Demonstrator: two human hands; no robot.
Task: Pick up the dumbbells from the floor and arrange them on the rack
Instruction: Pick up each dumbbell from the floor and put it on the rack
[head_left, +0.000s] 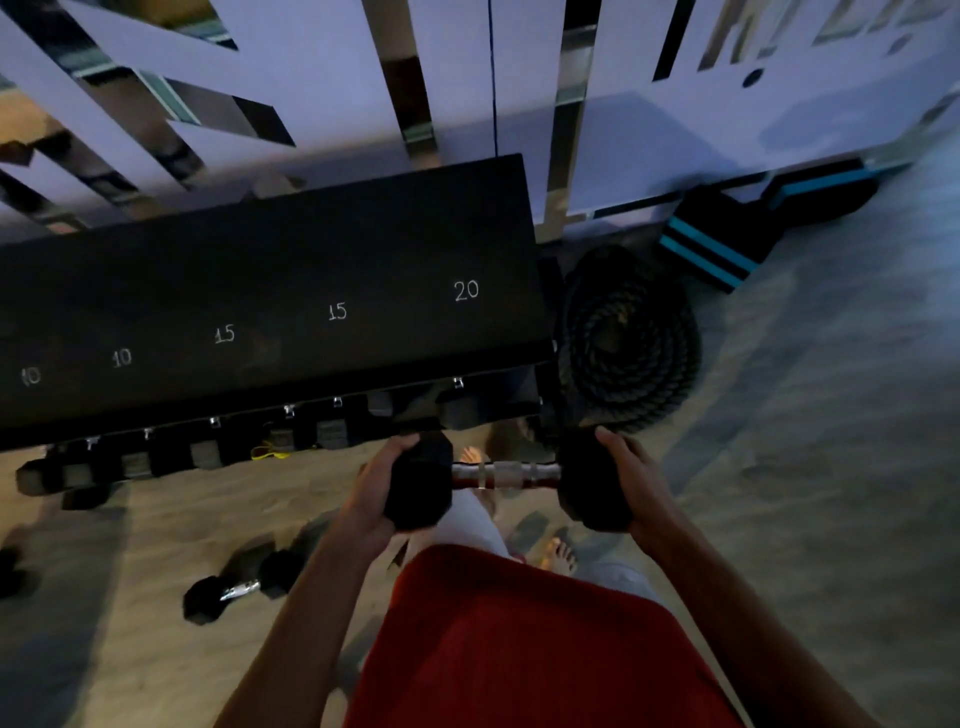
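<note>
A large black hex dumbbell (506, 475) with a chrome handle hangs level in front of me, just below the right end of the rack. My left hand (371, 491) cups its left head and my right hand (631, 480) cups its right head. The black rack (270, 312) has a bare top shelf with chalked numbers 10, 10, 15, 15 and 20. Several dumbbells (208, 454) sit on the lower shelf under it. A smaller black dumbbell (241, 590) lies on the floor to my lower left.
A coiled black battle rope (631, 338) lies on the floor right of the rack. Black and teal step blocks (722, 244) stand beyond it by the wall. A yellow band (270, 453) lies under the rack. More dark weights (13, 574) sit at the left edge. My bare feet are below the dumbbell.
</note>
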